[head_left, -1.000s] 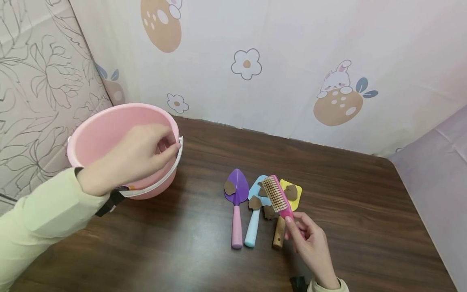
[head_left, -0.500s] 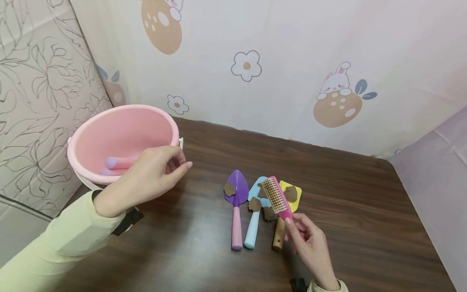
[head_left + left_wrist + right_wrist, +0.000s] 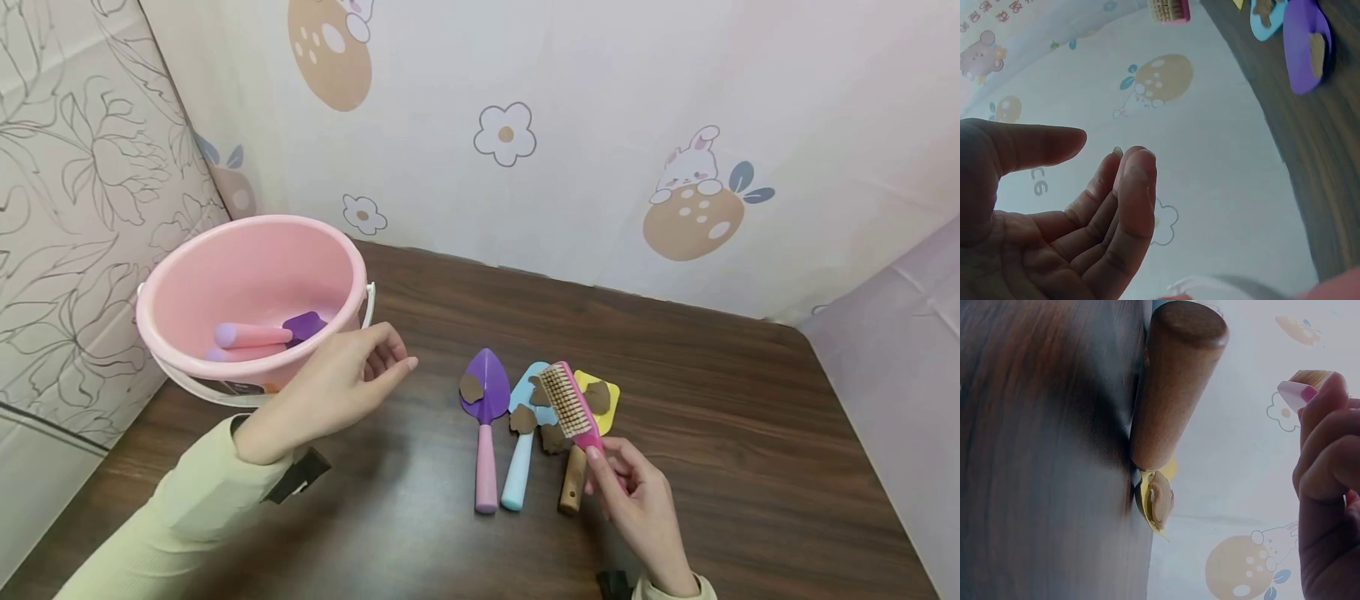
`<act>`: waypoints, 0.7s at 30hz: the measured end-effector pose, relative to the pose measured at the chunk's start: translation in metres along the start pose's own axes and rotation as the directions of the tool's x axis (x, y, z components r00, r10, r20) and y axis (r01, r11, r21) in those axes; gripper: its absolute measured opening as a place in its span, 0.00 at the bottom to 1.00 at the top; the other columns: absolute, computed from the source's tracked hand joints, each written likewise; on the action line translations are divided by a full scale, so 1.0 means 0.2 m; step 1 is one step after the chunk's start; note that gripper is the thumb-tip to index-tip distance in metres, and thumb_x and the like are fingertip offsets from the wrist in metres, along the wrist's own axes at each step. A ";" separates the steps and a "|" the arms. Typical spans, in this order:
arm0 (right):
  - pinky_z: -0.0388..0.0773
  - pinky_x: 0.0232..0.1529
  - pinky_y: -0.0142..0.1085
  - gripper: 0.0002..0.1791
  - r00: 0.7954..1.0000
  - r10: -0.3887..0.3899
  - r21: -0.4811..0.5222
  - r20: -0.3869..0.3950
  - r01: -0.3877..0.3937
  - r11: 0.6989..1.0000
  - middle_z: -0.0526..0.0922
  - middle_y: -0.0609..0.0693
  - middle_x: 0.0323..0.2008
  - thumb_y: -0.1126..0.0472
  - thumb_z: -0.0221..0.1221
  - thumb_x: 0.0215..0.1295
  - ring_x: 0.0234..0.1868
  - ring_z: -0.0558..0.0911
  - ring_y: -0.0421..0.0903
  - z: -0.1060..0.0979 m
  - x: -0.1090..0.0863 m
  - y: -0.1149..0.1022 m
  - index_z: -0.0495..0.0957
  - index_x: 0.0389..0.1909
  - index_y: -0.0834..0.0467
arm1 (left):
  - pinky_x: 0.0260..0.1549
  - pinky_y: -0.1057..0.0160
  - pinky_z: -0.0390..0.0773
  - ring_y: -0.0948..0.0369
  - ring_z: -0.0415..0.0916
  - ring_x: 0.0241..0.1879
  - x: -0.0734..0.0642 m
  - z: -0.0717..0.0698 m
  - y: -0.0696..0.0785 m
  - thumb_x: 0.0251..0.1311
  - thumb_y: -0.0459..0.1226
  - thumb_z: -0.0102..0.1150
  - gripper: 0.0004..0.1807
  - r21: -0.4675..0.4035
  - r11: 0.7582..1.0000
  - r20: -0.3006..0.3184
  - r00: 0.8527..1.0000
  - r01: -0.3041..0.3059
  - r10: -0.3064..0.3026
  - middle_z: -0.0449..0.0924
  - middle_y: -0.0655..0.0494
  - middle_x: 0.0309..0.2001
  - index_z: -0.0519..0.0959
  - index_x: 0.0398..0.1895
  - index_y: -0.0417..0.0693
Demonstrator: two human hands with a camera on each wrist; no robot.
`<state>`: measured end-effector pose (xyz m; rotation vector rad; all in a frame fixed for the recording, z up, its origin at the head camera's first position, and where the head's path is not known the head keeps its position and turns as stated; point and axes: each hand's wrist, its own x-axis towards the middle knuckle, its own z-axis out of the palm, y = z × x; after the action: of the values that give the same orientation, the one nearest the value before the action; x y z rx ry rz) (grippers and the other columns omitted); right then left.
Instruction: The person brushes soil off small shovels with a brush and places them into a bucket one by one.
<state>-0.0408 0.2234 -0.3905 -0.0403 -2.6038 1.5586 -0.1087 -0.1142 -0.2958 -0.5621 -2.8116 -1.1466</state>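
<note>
My right hand grips the pink handle of a small brush, bristles facing up and left. My left hand hovers in front of the pink bucket; the left wrist view shows nothing between its thumb and loosely bent fingers. Below the brush lie a purple trowel with a pink handle, a light blue tool and a yellow-bladed one with a wooden handle. Brown clay-like lumps sit on and between them. The brush partly hides the blue and yellow blades.
Inside the bucket rest pink-handled tools, one with a purple blade. Its white handle hangs down at the front. A patterned cloth rises behind the dark wooden table.
My left hand has moved out of the bucket, rightward and down, uncovering the tools inside. The bucket's white handle now hangs lower. The right hand and brush have stayed put.
</note>
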 end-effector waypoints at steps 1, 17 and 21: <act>0.64 0.08 0.32 0.05 1.000 0.000 -0.002 0.001 0.000 1.000 0.77 0.49 0.16 0.61 0.55 0.69 0.08 0.66 0.37 0.00 0.00 0.00 0.77 0.41 0.58 | 0.28 0.68 0.74 0.66 0.72 0.25 0.00 0.01 0.00 0.60 0.40 0.61 0.06 -0.016 1.000 -0.002 1.000 -0.001 0.001 0.76 0.61 0.24 0.76 0.30 0.49; 0.64 0.08 0.32 0.05 1.000 0.003 0.004 0.004 -0.003 1.000 0.76 0.49 0.16 0.61 0.55 0.69 0.08 0.67 0.37 0.00 0.00 0.00 0.77 0.39 0.59 | 0.26 0.69 0.72 0.67 0.71 0.25 -0.01 0.22 -0.05 0.60 0.40 0.62 0.07 -0.097 0.994 0.038 0.998 0.047 -0.043 0.75 0.60 0.24 0.75 0.31 0.48; 0.64 0.08 0.32 0.05 1.000 0.003 0.011 0.005 -0.003 1.000 0.76 0.49 0.16 0.62 0.55 0.68 0.08 0.66 0.38 0.00 0.00 0.00 0.77 0.39 0.59 | 0.26 0.69 0.72 0.67 0.71 0.25 -0.01 0.26 -0.07 0.60 0.40 0.61 0.07 -0.116 0.991 0.082 0.995 0.072 -0.062 0.75 0.60 0.25 0.75 0.32 0.48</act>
<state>-0.0412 0.2234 -0.3900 -0.0390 -2.6000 1.5753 -0.1067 -0.0877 -0.3432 -0.5355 -2.8623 -1.3407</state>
